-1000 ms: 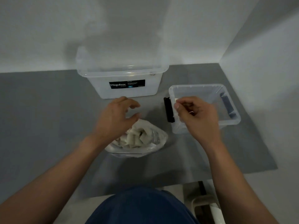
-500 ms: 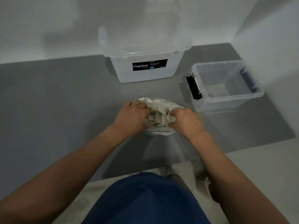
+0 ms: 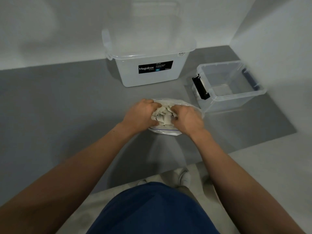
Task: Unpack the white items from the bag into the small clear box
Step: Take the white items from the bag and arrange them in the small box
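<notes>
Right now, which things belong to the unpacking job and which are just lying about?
In the job: bag, white items, small clear box, left hand, right hand, both gripping the items.
Lying about: Megabox tub, grey mat.

Fingertips of the left hand [image 3: 140, 114] and right hand [image 3: 187, 120] are disappearing into the white items [image 3: 163, 115], so I can't tell what either one is gripping. Hands are covering most of the bag [image 3: 168, 131] mouth. The label [image 3: 155, 67] on the big box [image 3: 152, 80] is showing "Megabox", with the rest too small to read. Forearms are running off the bottom corners. Blue clothing [image 3: 152, 211] is half hiding a shoe [image 3: 184, 179].
</notes>
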A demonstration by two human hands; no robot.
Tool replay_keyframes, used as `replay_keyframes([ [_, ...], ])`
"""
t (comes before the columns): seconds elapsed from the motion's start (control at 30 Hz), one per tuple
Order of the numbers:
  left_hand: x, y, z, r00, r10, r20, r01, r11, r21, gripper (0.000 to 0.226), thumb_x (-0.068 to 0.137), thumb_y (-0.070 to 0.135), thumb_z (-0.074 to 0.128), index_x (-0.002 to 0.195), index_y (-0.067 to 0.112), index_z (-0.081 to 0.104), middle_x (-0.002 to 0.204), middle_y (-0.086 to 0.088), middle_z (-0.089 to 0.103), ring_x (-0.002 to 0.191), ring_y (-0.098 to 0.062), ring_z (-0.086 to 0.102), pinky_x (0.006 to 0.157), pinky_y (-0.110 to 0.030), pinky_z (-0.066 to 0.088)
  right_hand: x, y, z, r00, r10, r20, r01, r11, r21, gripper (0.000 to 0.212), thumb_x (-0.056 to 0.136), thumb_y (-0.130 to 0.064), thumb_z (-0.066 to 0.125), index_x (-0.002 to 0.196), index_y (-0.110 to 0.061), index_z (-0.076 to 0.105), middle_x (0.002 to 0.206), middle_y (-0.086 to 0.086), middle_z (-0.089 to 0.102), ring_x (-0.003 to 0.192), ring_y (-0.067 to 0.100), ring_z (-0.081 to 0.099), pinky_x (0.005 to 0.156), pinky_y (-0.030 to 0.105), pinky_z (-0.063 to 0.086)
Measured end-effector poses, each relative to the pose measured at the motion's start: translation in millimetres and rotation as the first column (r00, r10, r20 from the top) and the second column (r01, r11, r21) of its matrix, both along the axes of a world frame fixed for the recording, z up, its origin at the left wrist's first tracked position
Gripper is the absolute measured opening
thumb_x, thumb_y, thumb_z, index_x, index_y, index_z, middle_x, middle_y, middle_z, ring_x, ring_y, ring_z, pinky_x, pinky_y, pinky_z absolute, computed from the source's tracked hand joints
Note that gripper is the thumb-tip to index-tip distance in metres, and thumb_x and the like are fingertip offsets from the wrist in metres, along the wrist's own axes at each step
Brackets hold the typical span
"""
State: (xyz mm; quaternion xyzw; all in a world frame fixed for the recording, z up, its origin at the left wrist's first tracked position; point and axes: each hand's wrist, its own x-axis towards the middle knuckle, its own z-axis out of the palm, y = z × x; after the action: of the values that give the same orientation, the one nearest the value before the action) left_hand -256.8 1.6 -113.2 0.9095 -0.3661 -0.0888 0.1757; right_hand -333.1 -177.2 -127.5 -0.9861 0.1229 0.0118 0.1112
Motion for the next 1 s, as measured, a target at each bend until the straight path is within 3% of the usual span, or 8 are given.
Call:
replay_keyframes([
  [0.13, 0.3, -0.4, 1.0, 0.999, -0.006, -0.038, 0.005, 0.999, -0.039, 0.063, 0.072, 0.034, 0.078, 0.131, 0.021, 0.058, 0.12, -0.002, 0.063, 0.11, -0.025, 0.055, 0.094, -0.039, 0.046, 1.1, 5.5, -3.0, 0.999, -0.022, 0.032, 0.023, 0.999, -0.036, 0.009, 0.085, -0.025, 0.057, 0.083, -0.02, 0.064, 0.087, 0.005, 0.071, 0.083, 0.032, 0.067, 0.059, 0.03, 0.034],
  [0.23, 2.1, -0.3, 1.3, 0.996, 0.005, -0.085, -0.015, 0.993, -0.115, 0.061, 0.071, 0.037, 0.08, 0.127, 0.022, 0.062, 0.11, 0.001, 0.065, 0.103, -0.022, 0.058, 0.091, -0.039, 0.048, -2.3, 3.7, -0.4, 0.996, -0.029, 0.085, 0.031, 0.999, -0.019, 0.012, 0.086, -0.019, 0.054, 0.081, -0.018, 0.066, 0.081, 0.005, 0.071, 0.08, 0.032, 0.067, 0.059, 0.032, 0.041],
  [0.37, 4.9, 2.8, 11.4, 0.982, 0.028, -0.189, -0.081, 0.956, -0.281, 0.053, 0.071, 0.031, 0.085, 0.119, 0.022, 0.066, 0.102, 0.007, 0.067, 0.087, -0.012, 0.062, 0.086, -0.033, 0.051, -16.0, -3.6, 15.6, 0.968, -0.11, 0.227, 0.049, 0.965, 0.258, 0.013, 0.09, -0.022, 0.067, 0.1, -0.022, 0.076, 0.088, -0.007, 0.075, 0.08, 0.013, 0.07, 0.077, 0.029, 0.054],
  [0.43, 4.1, 3.7, 19.7, 0.96, 0.036, -0.278, -0.14, 0.921, -0.365, 0.053, 0.069, 0.031, 0.087, 0.117, 0.022, 0.067, 0.1, 0.007, 0.068, 0.082, -0.01, 0.065, 0.083, -0.031, 0.055, -21.8, -5.2, 24.2, 0.951, -0.208, 0.23, 0.067, 0.861, 0.504, 0.012, 0.09, -0.023, 0.073, 0.102, -0.024, 0.076, 0.086, -0.016, 0.073, 0.079, -0.001, 0.068, 0.077, 0.019, 0.053],
  [0.57, -5.3, -3.9, 33.5, 0.84, 0.05, -0.54, -0.329, 0.838, -0.435, 0.071, 0.066, 0.027, 0.091, 0.129, 0.021, 0.058, 0.109, 0.004, 0.066, 0.089, -0.011, 0.069, 0.082, -0.032, 0.059, -25.4, -2.5, 40.0, 0.89, -0.391, 0.232, -0.012, 0.49, 0.872, 0.014, 0.087, -0.009, 0.078, 0.101, -0.014, 0.075, 0.087, -0.002, 0.077, 0.082, 0.014, 0.073, 0.074, 0.031, 0.061],
  [0.7, -12.7, -13.4, 36.5, 0.722, 0.084, -0.687, -0.488, 0.765, -0.419, 0.086, 0.067, 0.031, 0.091, 0.139, 0.025, 0.045, 0.118, 0.006, 0.059, 0.1, -0.011, 0.066, 0.083, -0.032, 0.059, -23.3, 1.8, 45.9, 0.858, -0.467, 0.214, -0.057, 0.328, 0.943, 0.012, 0.089, -0.006, 0.075, 0.1, -0.01, 0.072, 0.087, 0.002, 0.076, 0.077, 0.013, 0.07, 0.068, 0.027, 0.059],
  [0.9, -22.4, -24.3, 36.4, 0.425, -0.16, -0.891, -0.664, 0.614, -0.427, 0.029, 0.088, 0.015, 0.073, 0.115, 0.009, 0.064, 0.107, -0.012, 0.071, 0.093, -0.021, 0.072, 0.078, -0.03, 0.059, -19.1, 9.5, 40.4, 0.802, -0.583, 0.127, -0.12, 0.051, 0.992, 0.014, 0.09, -0.005, 0.073, 0.104, -0.006, 0.069, 0.099, 0.014, 0.076, 0.083, 0.021, 0.069, 0.069, 0.026, 0.057],
  [1.0, -20.5, -28.2, 38.7, 0.425, -0.189, -0.885, -0.727, 0.512, -0.458, 0.013, 0.092, 0.01, 0.067, 0.104, 0.005, 0.068, 0.096, -0.013, 0.068, 0.083, -0.02, 0.07, 0.073, -0.027, 0.059, -18.0, 11.3, 32.3, 0.801, -0.593, 0.082, -0.101, 0.001, 0.995, 0.012, 0.089, -0.006, 0.074, 0.1, -0.009, 0.071, 0.097, 0.017, 0.075, 0.085, 0.028, 0.067, 0.073, 0.032, 0.057],
])
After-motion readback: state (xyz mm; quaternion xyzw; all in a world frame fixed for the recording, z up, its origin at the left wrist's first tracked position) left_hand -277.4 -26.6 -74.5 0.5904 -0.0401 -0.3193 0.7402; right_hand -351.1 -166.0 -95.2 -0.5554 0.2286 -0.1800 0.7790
